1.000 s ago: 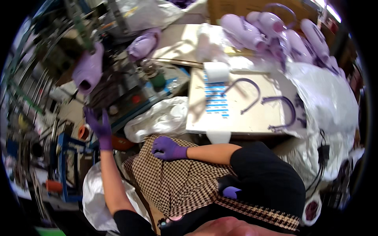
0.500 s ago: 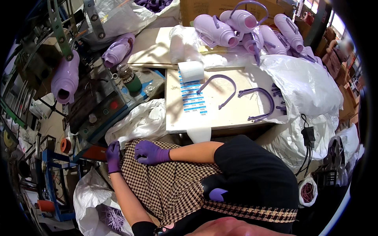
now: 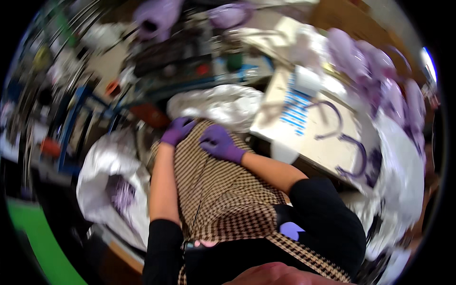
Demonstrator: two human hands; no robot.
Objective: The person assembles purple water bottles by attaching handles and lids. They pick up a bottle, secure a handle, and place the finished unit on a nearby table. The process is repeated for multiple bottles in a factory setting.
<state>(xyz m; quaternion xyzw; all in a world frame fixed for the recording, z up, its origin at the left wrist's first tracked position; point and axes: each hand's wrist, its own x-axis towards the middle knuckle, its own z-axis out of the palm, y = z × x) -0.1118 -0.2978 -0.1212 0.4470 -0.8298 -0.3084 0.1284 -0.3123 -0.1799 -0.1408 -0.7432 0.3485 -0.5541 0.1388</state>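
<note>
Both my hands wear purple gloves and rest at the far part of the checked brown-and-black apron [image 3: 204,190] over my lap. My left hand [image 3: 178,131] lies at the apron's far left edge, fingers bent inward. To its right, my right hand [image 3: 221,144] is curled, thumb side toward the left hand, low on the cloth. Whether either hand pinches the cloth or some small thing is hidden by the fingers and blur. Just beyond them lies a crumpled white plastic bag [image 3: 218,102].
Right of my hands is a white worktop [image 3: 266,118] with blue-and-white labels [image 3: 295,109], a white roll [image 3: 308,81] and curved purple handles [image 3: 363,159]. Lilac flask bodies [image 3: 349,52] pile behind. A machine with a red button [image 3: 202,70] stands ahead; a white sack [image 3: 95,166] of purple scraps sits left.
My view has swung left, with motion blur. Both hands stay curled at the apron's far part. The left hand now lies over the apron's edge, having been beside it.
</note>
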